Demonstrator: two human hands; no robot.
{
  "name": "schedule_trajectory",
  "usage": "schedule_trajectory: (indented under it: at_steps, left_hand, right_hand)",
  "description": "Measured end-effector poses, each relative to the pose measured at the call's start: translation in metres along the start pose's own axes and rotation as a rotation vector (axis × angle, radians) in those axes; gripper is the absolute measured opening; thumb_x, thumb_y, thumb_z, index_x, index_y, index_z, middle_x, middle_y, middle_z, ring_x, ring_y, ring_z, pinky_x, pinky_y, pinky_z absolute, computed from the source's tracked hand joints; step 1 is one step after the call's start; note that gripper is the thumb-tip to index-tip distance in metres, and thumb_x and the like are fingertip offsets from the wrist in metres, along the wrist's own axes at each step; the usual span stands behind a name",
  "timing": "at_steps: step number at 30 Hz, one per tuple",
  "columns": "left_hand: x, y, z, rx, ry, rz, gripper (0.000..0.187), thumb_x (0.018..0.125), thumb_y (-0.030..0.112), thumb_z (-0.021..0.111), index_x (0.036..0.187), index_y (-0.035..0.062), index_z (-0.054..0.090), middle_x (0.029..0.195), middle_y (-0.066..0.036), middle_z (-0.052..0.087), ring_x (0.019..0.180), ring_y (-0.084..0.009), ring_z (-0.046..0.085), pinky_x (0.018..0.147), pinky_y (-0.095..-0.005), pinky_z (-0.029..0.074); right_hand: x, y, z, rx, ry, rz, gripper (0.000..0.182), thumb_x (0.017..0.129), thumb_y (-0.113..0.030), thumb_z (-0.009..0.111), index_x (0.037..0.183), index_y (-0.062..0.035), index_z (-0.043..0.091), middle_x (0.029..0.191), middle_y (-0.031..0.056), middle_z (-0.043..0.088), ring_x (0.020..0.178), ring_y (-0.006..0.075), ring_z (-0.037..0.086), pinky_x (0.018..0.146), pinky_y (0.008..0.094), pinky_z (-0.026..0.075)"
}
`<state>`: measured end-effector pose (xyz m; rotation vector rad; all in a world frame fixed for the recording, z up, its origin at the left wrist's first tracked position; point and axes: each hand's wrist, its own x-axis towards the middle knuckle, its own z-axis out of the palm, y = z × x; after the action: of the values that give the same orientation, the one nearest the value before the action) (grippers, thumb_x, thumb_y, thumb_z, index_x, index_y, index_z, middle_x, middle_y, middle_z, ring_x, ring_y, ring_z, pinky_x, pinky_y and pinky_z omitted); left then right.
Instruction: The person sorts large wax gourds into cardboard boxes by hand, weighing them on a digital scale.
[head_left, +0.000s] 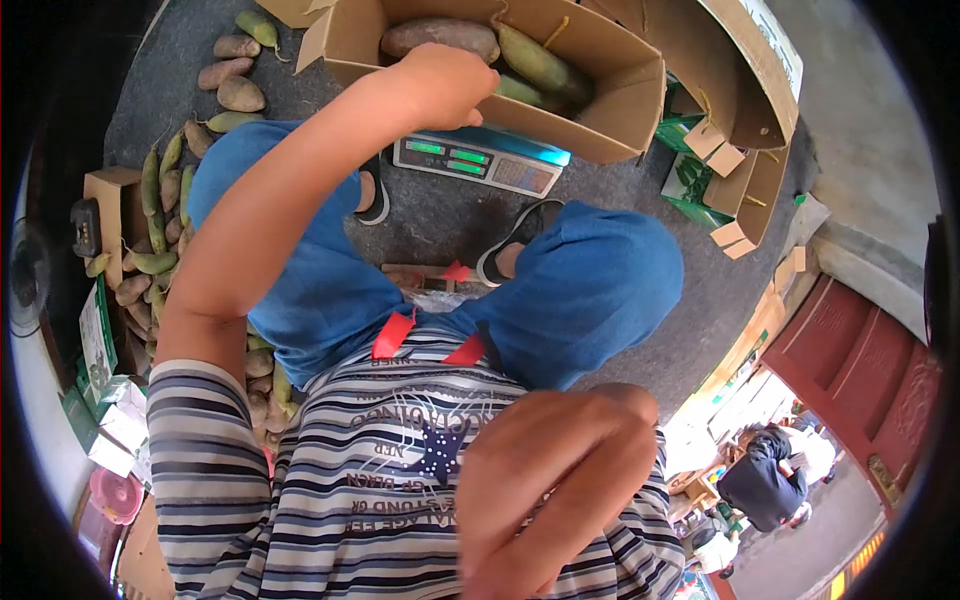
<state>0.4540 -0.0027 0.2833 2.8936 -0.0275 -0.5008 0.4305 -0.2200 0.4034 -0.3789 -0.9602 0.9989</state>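
Observation:
My left hand reaches over the near wall of an open cardboard box. Its fingers are curled, and what they grip is hidden. Beside it inside the box lie a reddish-brown root vegetable and a long green one. Below the box, a scale shows lit green displays. My right hand is bent close to the camera in front of my striped shirt, large and blurred; its fingertips cannot be made out.
Many green and brown root vegetables lie on the floor at the left. More open cardboard boxes stand at the upper right. My knees flank the scale. People are far off at the lower right, near a red door.

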Motion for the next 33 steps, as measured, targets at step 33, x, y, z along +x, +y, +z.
schedule_trajectory:
  at_steps: [33]
  left_hand:
    - [0.017, 0.005, 0.021, 0.162, 0.147, 0.074, 0.017, 0.071, 0.001, 0.058, 0.086, 0.0057, 0.061, 0.086, -0.012, 0.062, 0.085, -0.0298, 0.061, 0.071, -0.0410, 0.050]
  right_hand:
    - [0.084, 0.059, -0.299, -2.297, -0.024, 0.721, 0.025, 0.076, -0.034, 0.066, 0.087, -0.0113, 0.068, 0.087, 0.0130, 0.066, 0.086, 0.0314, 0.063, 0.072, 0.0418, 0.050]
